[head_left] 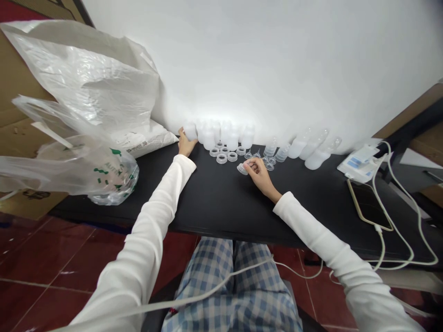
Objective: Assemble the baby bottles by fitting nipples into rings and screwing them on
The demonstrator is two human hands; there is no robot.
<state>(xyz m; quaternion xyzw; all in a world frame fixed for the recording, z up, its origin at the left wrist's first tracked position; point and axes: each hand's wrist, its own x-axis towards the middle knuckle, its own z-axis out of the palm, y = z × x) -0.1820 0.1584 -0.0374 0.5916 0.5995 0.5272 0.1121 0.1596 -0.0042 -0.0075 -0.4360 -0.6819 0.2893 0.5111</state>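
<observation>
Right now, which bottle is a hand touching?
The leftmost bottle, nearest the big white bag: the left hand grasps it, while no hand touches the other bottles.

Soft light blanches the wall (277, 60), glare streaks the sack (100, 80), and edges stretch.

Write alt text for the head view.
A person's left hand grasps a pale bottle at the left end of a group while the right hand holds a small clear piece over a black table. Loose rings lie between the hands; three bottles with domed tops and a phone are to the right, plastic bags left.
</observation>
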